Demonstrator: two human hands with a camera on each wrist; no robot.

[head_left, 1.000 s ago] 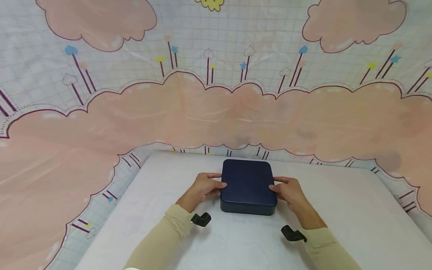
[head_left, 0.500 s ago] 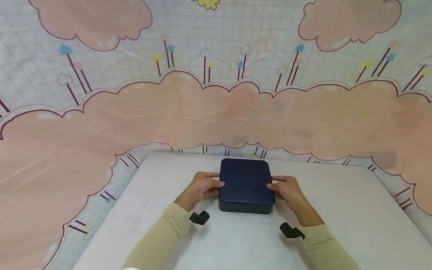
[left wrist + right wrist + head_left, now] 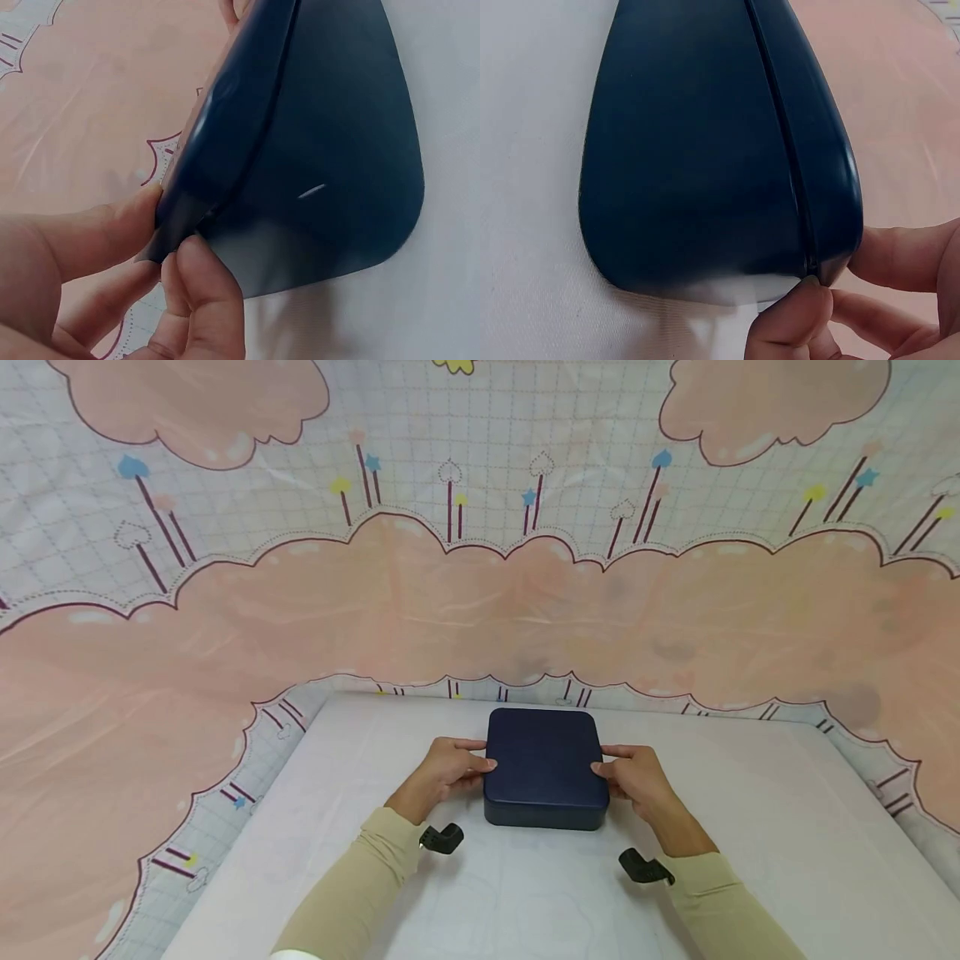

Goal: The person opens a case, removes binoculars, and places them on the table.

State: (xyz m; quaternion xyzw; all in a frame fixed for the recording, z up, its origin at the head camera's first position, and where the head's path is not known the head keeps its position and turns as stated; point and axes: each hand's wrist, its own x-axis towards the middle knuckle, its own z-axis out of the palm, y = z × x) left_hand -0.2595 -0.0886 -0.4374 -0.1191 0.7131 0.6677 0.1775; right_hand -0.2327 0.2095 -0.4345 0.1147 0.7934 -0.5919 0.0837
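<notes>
A dark navy, square box point(image 3: 546, 758) with rounded corners sits on the white table, its lid on. My left hand point(image 3: 447, 771) is at its left side and my right hand point(image 3: 637, 779) at its right side. In the left wrist view, my thumb rests on the lid's point(image 3: 232, 112) upper edge, while bent fingertips press beneath by the seam above the box's base point(image 3: 330, 165). The right wrist view has a similar pinch on the lid point(image 3: 829, 172), a fingertip at the seam over the base point(image 3: 690, 157). The inside of the box is hidden.
The white tabletop point(image 3: 750, 810) spreads around the box. Behind and to the left hangs a printed cloth backdrop point(image 3: 465, 618) with pink clouds. A black wrist mount point(image 3: 442, 838) sticks out by the left sleeve, another mount point(image 3: 643, 867) by the right.
The head view shifts slightly. Both hands keep their hold at the box's sides, and the box shows no clear movement on the table.
</notes>
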